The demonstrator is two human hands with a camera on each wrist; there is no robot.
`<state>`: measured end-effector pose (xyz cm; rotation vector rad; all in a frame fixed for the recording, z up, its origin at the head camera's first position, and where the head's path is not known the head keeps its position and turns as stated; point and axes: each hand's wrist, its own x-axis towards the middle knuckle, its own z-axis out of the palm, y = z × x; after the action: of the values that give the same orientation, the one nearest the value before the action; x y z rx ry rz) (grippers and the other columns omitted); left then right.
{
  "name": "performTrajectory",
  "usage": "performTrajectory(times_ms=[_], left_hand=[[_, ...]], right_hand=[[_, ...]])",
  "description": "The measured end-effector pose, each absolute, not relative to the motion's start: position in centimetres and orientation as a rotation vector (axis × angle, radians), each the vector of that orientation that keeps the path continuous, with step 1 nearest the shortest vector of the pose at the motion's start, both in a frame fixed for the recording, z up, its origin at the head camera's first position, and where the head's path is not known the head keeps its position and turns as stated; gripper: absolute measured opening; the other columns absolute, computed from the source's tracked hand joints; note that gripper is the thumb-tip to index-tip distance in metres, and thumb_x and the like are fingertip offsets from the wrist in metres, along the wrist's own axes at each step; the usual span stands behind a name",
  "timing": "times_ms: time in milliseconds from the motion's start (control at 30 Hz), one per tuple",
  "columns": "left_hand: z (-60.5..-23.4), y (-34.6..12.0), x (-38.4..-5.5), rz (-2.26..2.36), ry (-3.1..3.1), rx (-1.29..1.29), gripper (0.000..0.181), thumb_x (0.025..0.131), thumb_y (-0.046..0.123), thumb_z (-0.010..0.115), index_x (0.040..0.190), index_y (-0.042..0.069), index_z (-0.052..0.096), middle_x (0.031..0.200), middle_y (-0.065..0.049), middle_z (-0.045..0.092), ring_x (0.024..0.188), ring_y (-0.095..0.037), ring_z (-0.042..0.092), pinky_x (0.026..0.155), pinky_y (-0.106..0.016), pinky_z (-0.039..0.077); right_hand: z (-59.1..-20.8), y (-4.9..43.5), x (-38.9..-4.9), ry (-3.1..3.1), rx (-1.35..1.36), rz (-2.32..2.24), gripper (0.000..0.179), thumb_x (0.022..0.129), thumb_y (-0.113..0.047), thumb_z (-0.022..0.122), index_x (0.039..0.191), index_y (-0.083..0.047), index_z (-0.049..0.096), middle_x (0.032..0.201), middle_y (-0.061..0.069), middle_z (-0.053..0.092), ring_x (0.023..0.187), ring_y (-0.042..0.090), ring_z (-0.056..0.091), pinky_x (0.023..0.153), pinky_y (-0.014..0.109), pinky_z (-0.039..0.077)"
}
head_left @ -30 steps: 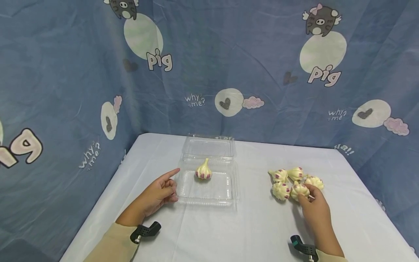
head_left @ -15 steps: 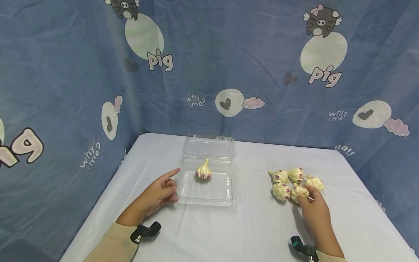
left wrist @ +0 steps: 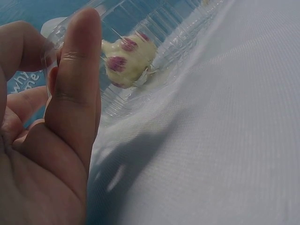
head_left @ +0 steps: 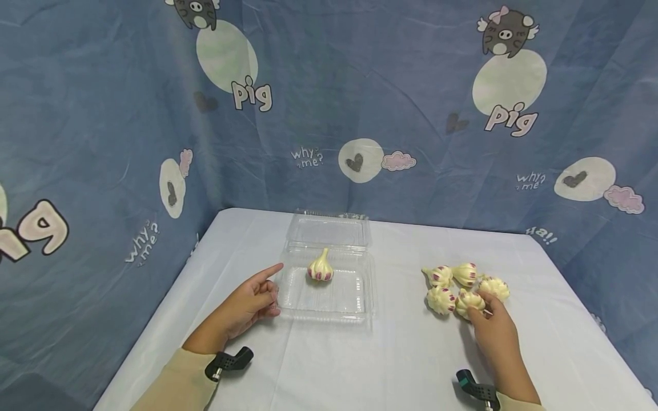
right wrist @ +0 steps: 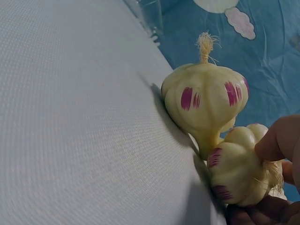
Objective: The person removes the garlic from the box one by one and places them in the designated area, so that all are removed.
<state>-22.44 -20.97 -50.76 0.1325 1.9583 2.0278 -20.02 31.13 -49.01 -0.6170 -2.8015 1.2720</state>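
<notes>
My left hand holds the left edge of a clear plastic clamshell container, pinched between thumb and fingers, with the index finger stretched out along its side. The container's lid lies folded back. One garlic bulb with purple marks sits inside, toward the back left. On the right, my right hand grips another garlic bulb by its root end, thumb and fingertips on either side. That bulb stays among the group, right beside a neighbouring garlic bulb with a tufted root.
Near the held bulb lie further garlic bulbs: a front-left bulb, a back-left bulb, a back bulb and a right bulb. A white cloth covers the table. Blue printed curtain surrounds it.
The bulb in my right hand has shifted very slightly toward me. My left hand and the container stay where they were.
</notes>
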Motion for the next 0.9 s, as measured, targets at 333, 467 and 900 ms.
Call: performTrajectory(times_ms=[333,467,900], left_hand=[[-50.67,-21.12,-22.31,2.02,1.962,0.148,0.077,0.099,-0.006,0.055,0.166,0.017,0.027,0.1,-0.004,0.047,0.08,-0.012,0.056,0.075,-0.028,0.064],[-50.7,-21.17,-22.31,2.021,1.96,0.168,0.077,0.099,-0.006,0.055,0.167,0.016,0.026,0.099,-0.003,0.047,0.08,-0.012,0.056,0.075,-0.028,0.064],[-50.73,-20.95,-22.43,2.017,1.97,0.166,0.076,0.1,-0.005,0.057,0.166,0.017,0.027,0.099,-0.002,0.048,0.08,-0.012,0.056,0.077,-0.028,0.064]], right_hand=[[-49.1,30.74,-20.3,-2.803,-0.64,1.245,0.066,0.107,-0.031,0.052,0.165,-0.008,0.03,0.16,0.03,0.038,0.143,0.05,0.043,0.109,0.063,0.046],[-49.03,30.75,-20.29,-2.808,-0.624,1.23,0.066,0.107,-0.031,0.051,0.165,-0.008,0.03,0.16,0.03,0.038,0.142,0.05,0.045,0.108,0.063,0.047],[-48.41,30.69,-20.01,-2.794,-0.63,1.264,0.066,0.107,-0.032,0.052,0.165,-0.008,0.03,0.166,0.027,0.031,0.145,0.05,0.04,0.113,0.064,0.042]])
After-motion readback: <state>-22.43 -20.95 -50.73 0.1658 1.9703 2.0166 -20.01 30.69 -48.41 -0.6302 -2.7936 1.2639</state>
